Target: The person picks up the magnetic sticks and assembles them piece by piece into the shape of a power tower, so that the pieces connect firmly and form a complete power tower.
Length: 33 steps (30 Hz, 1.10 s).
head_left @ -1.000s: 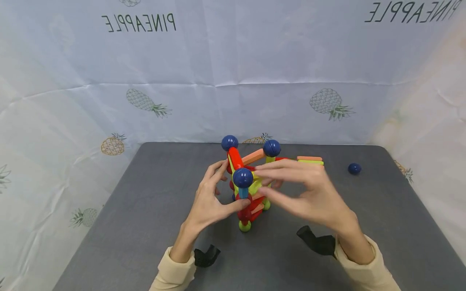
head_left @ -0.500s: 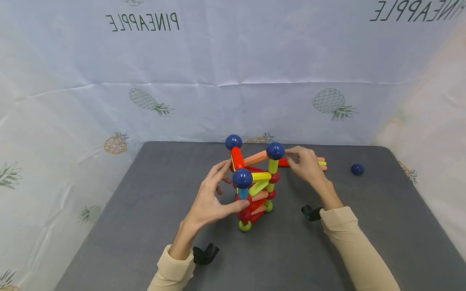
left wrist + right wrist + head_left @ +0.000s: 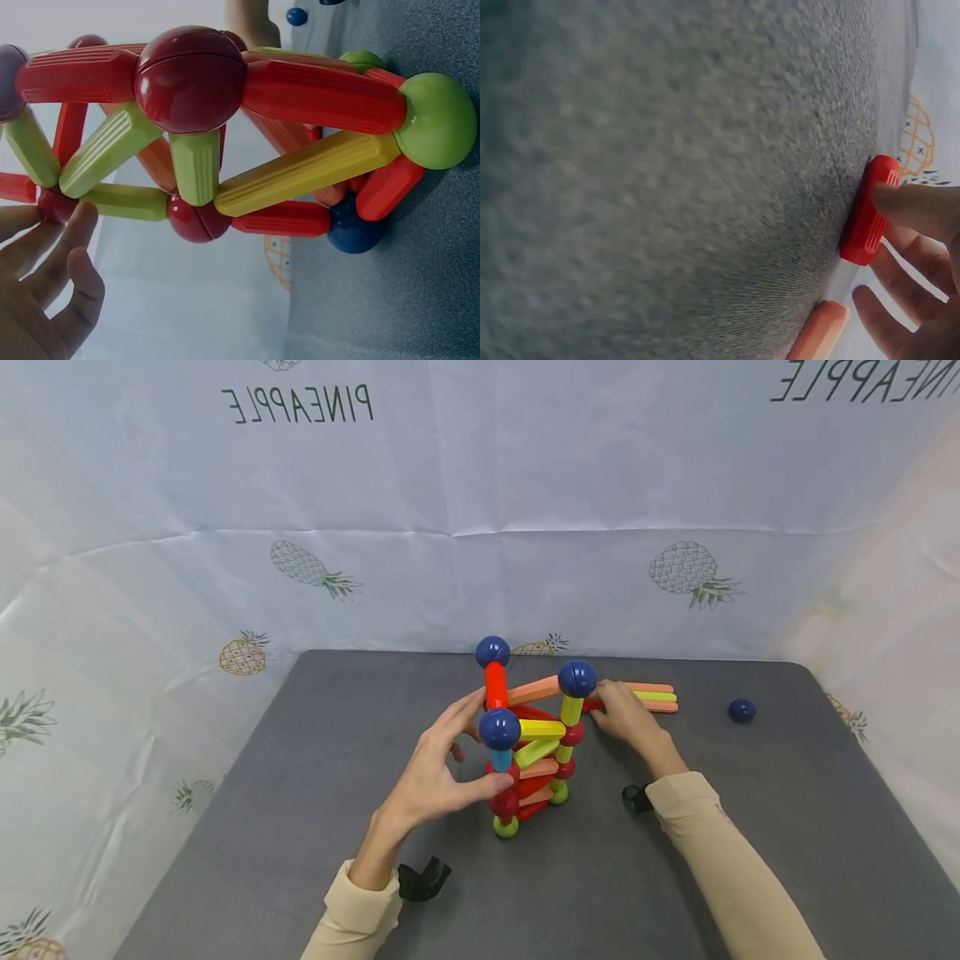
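Note:
A tower of magnetic sticks and balls (image 3: 499,729) stands upright mid-table, with blue balls on top, dark red ones lower down and green ones at the foot. My left hand (image 3: 438,768) steadies its left side, thumb on a red ball at the front and fingers at the back corner. The left wrist view shows those fingertips on a red joint ball (image 3: 56,204). To the right of the tower, my right hand (image 3: 626,714) pinches a red magnetic stick (image 3: 861,236) lying on the table, thumb on one face and fingers at the other.
Right beside my right hand lie orange and yellow-green sticks (image 3: 656,697) side by side. A loose blue ball (image 3: 742,711) sits farther right on the dark grey table (image 3: 315,760). A pineapple-print cloth (image 3: 480,585) hangs behind the table's back edge.
My right hand has gone from in front of the tower, past its far right ball, down to the red stick and now pinches it. My left hand stays on the tower.

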### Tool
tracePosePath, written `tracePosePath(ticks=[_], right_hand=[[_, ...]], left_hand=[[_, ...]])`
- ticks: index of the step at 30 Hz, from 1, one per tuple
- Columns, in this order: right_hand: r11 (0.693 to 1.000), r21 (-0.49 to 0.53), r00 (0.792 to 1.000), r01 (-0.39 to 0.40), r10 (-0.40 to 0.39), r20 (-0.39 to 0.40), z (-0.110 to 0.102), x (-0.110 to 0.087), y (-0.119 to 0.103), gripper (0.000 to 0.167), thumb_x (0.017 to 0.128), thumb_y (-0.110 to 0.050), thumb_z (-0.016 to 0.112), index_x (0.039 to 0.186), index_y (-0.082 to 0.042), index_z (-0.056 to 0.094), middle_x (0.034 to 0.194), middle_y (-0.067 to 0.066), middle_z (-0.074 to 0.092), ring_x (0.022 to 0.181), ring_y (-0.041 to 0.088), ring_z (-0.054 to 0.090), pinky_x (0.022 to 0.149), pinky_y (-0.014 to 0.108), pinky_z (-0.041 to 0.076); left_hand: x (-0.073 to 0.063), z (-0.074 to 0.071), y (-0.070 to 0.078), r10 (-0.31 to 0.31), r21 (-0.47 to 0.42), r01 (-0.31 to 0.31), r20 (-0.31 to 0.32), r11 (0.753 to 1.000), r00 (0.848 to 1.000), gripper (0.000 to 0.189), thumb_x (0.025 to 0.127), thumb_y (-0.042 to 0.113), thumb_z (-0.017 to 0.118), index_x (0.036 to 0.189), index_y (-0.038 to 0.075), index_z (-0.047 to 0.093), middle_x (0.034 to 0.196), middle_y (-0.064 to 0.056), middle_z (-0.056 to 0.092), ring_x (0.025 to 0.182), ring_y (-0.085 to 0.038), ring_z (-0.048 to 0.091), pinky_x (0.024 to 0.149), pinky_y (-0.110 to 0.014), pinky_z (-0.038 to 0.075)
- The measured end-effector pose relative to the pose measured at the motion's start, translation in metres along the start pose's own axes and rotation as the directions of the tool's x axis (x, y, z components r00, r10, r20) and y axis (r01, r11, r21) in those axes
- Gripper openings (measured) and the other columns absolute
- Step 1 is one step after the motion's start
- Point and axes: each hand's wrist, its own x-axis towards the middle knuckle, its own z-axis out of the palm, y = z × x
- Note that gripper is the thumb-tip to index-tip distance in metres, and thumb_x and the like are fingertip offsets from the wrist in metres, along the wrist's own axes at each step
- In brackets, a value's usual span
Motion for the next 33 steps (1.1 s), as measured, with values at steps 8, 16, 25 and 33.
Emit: tracePosePath(ticks=[8, 16, 25, 33], right_hand=[[0.996, 0.086, 0.998, -0.009, 0.004, 0.061, -0.004, -0.009, -0.005, 0.021, 0.089, 0.001, 0.075, 0.109, 0.009, 0.072, 0.101, 0.024, 0.074, 0.09, 0.035, 0.07, 0.085, 0.051, 0.058], [0.959, 0.2, 0.949, 0.201, -0.14, -0.282, -0.069, -0.028, -0.051, 0.026, 0.089, 0.0, 0.075, 0.115, 0.001, 0.074, 0.109, 0.021, 0.073, 0.095, 0.033, 0.068, 0.085, 0.052, 0.056], [0.798, 0.284, 0.735, 0.531, -0.267, -0.624, -0.143, -0.068, -0.134, 0.037, 0.078, 0.012, 0.079, 0.113, 0.001, 0.076, 0.102, -0.008, 0.072, 0.093, 0.005, 0.063, 0.086, 0.012, 0.051], [0.676, 0.204, 0.648, 0.708, -0.507, -0.568, -0.142, -0.09, -0.172, 0.028, 0.09, -0.02, 0.08, 0.112, -0.003, 0.078, 0.096, 0.006, 0.072, 0.084, 0.006, 0.064, 0.069, 0.016, 0.047]], left_hand=[[0.0, 0.0, -0.001, 0.026, -0.026, -0.026, 0.036, 0.999, 0.999, 0.089, 0.087, 0.066, 0.066, 0.161, 0.03, 0.032, 0.161, 0.0, 0.042, 0.103, -0.015, 0.06, 0.073, -0.031, 0.052], [-0.001, -0.002, -0.004, 0.05, -0.046, -0.048, 0.045, 0.998, 0.998, 0.09, 0.089, 0.063, 0.065, 0.158, 0.011, 0.039, 0.156, -0.013, 0.035, 0.112, -0.02, 0.048, 0.071, -0.033, 0.051], [0.002, -0.001, -0.008, 0.111, -0.148, -0.093, 0.124, 0.985, 0.986, 0.055, 0.094, 0.025, 0.064, 0.145, 0.008, 0.052, 0.151, -0.015, 0.046, 0.117, -0.019, 0.051, 0.083, -0.032, 0.053], [0.005, 0.001, -0.011, 0.189, -0.202, -0.154, 0.164, 0.967, 0.968, 0.036, 0.103, 0.031, 0.057, 0.127, 0.004, 0.056, 0.107, -0.011, 0.054, 0.098, -0.012, 0.052, 0.084, -0.03, 0.049]])
